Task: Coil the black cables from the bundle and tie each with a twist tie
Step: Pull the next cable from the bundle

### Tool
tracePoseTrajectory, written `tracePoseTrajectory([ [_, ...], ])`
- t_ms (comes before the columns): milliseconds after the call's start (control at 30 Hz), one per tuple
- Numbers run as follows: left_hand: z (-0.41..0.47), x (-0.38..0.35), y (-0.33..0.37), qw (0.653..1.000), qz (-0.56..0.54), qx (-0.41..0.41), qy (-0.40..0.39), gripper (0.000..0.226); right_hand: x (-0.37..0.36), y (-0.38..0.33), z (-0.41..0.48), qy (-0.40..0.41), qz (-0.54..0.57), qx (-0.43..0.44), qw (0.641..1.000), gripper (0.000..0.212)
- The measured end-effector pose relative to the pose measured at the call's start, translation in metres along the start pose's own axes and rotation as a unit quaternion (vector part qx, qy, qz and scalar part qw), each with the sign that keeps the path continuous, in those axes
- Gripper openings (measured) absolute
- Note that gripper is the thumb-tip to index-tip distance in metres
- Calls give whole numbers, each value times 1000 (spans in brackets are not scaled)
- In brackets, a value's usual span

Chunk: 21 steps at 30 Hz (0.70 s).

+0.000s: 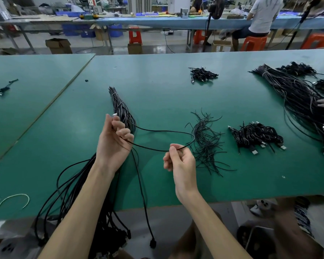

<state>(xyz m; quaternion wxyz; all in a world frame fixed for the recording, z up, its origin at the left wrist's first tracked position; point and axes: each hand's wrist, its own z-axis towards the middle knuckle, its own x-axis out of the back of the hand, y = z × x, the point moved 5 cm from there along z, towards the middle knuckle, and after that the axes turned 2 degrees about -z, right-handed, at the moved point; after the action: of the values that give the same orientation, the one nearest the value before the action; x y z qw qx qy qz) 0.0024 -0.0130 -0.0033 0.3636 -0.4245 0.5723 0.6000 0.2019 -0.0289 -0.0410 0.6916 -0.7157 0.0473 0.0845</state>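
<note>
Cable [158,131] looped sideways between both hands over the green table [157,86].
The left hand [112,144] curls around its plug end just in front of the bundle [120,107]; the right hand [180,161] pinches the loop's near strand, with the twist ties [206,144] lying just to its right, nearer that hand.

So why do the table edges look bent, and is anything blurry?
Head view: the wide-angle lens bends the green table; lighting even, shadows soft; the cable between left hand and right hand is sharp, the bottom corners smeared.
</note>
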Motion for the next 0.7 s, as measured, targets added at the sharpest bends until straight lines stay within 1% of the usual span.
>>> tracePoseTrajectory([
  [167, 0, 0, 3, 999, -36, -13, -23, 44, 3, 0, 0, 27, 35, -3, 999, 17],
  [300, 1, 5, 8, 997, -72, -41, -13, 38, 2, -2, -2, 25, 48, 5, 998, 20],
  [433, 2, 8, 8, 996, -69, -58, 1, 40, 4, -1, -2, 37, 54, 2, 998, 23],
  [500, 1, 7, 8, 997, -63, -52, -9, 40, 4, -1, -2, 38, 62, 3, 997, 19],
  [633, -4, 1, 3, 997, -21, -3, -71, 48, 7, -1, -1, 45, 78, 1, 996, 14],
  [700, -5, 0, 2, 996, -16, 16, -84, 50, 7, -1, -1, 50, 87, -4, 995, 13],
])
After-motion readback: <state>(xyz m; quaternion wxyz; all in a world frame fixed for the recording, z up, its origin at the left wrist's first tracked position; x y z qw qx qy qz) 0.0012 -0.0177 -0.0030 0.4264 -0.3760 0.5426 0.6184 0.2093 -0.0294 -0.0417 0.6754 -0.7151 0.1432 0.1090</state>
